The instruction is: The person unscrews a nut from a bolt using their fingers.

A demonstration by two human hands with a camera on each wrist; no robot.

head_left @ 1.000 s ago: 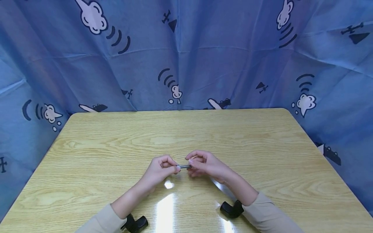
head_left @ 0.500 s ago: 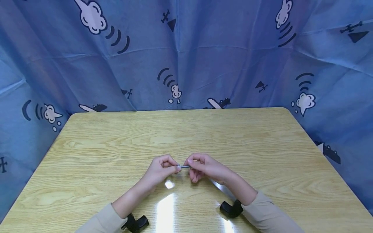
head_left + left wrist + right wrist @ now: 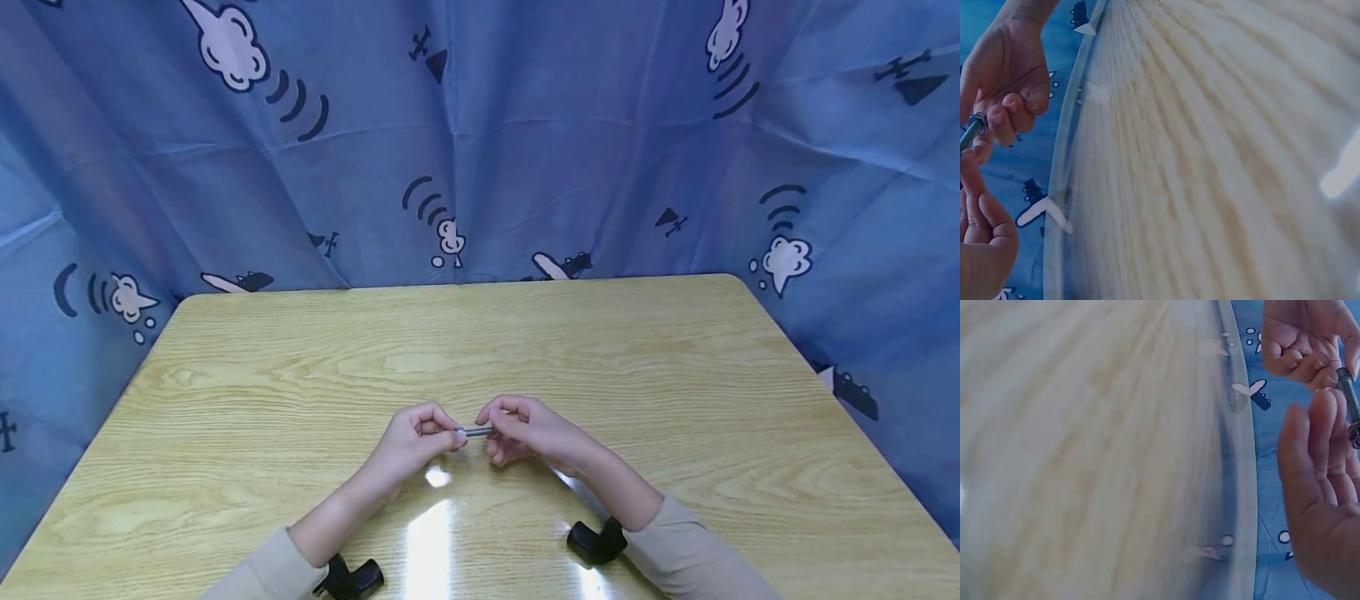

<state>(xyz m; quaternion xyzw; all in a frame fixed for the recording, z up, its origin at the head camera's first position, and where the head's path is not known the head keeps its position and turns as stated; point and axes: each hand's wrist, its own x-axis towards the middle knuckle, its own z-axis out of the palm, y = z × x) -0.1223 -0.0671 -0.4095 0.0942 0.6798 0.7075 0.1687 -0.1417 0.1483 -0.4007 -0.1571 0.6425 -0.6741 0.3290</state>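
A short grey metal bolt (image 3: 477,432) lies level between my two hands, just over the table. My left hand (image 3: 411,437) pinches its left end between thumb and forefinger. At the other end, the thumb and curled forefinger of my right hand (image 3: 537,432) are on a nut with ring-like washers; my other right fingers are bent below. The left wrist view shows the nut (image 3: 980,121) close to the right fingers, with thread on the bolt's shank (image 3: 969,135). In the right wrist view the bolt (image 3: 1349,395) stands near the edge, and my right thumb is out of sight.
Beneath both hands is a light wood-grain table (image 3: 480,350) with glare patches near its front. A blue patterned curtain (image 3: 495,142) hangs behind and along both sides. Black wrist cameras (image 3: 597,542) sit at both sleeve cuffs.
My right fingers were spread around the bolt's right end a second ago; they curled in and have shifted slightly since. My left hand keeps its pinch, nearly still. The head view tilted a little.
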